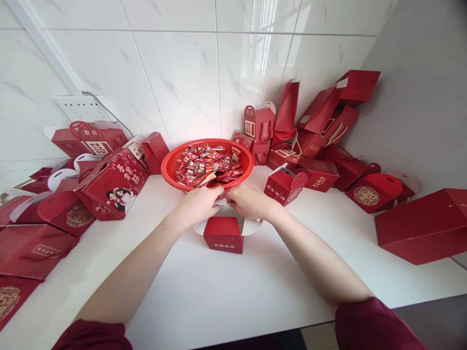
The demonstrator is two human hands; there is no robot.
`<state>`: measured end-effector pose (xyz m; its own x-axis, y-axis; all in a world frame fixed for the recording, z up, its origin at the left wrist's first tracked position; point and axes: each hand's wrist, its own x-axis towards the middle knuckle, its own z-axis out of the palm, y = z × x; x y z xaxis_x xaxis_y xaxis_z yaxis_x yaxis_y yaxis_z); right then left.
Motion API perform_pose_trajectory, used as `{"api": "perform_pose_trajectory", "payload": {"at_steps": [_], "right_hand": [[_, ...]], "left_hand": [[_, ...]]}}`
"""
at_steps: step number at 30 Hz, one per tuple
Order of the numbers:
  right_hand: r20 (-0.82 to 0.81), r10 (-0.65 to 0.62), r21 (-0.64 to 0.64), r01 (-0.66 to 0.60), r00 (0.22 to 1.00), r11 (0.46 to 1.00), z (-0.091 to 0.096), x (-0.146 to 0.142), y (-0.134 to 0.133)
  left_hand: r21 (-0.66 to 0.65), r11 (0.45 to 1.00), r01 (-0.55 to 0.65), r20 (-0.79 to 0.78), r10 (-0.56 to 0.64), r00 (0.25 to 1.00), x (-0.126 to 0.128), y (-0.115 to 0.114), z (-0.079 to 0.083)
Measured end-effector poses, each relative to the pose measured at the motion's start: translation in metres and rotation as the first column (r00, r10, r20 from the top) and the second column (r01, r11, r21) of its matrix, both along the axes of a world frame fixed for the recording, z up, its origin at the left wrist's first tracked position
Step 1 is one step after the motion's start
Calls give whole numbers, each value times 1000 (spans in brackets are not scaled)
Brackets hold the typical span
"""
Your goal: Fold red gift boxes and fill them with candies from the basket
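A small red gift box [223,236] with gold lettering stands on the white table, its pale-lined flaps folded out and its top open. Just behind it, at the near rim of a red plastic basket [168,167], my two hands are close together. My left hand [202,206] has its fingers curled inward, and a small whitish piece shows beside its thumb. Closed knuckles are all that I see of my right hand [250,201]; its fingertips are hidden. What either hand grips cannot be made out. Red wrapped candies [207,163] fill the basket.
Red gift boxes [116,182] are piled along the left side. More boxes [315,146] are stacked at the back right, with a large one [419,226] at the right edge. A small closed box [284,184] stands right of my hands. A tiled wall [182,78] rises behind.
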<state>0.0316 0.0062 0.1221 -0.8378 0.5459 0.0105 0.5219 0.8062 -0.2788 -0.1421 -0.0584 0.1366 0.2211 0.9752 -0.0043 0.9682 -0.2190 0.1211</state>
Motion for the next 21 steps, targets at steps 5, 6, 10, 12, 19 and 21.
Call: {"api": "perform_pose_trajectory", "payload": {"at_steps": [5, 6, 10, 12, 19, 21], "right_hand": [[-259, 86, -130, -123, 962, 984, 1, -1, -2], [-266, 109, -178, -160, 958, 971, 2, 0, -2], [-191, 206, -412, -269, 960, 871, 15, 8, -5], [-228, 236, -508, -322, 945, 799, 23, 13, -7], [-31, 325, -518, -293, 945, 804, 24, 16, -19], [54, 343, -494, -273, 938, 826, 20, 12, -23]], "left_hand": [[-274, 961, -20, 158, 66, 985, -6, 1, 2], [-301, 953, -26, 179, 83, 980, -7, 1, 4], [-384, 923, -23, 202, 108, 973, -6, -1, 11], [-384, 923, -29, 184, 108, 977, -6, -2, 13], [-373, 928, -7, 199, 87, 976, -9, -1, 9], [-371, 929, 1, 194, 76, 978, -9, -1, 9]]}}
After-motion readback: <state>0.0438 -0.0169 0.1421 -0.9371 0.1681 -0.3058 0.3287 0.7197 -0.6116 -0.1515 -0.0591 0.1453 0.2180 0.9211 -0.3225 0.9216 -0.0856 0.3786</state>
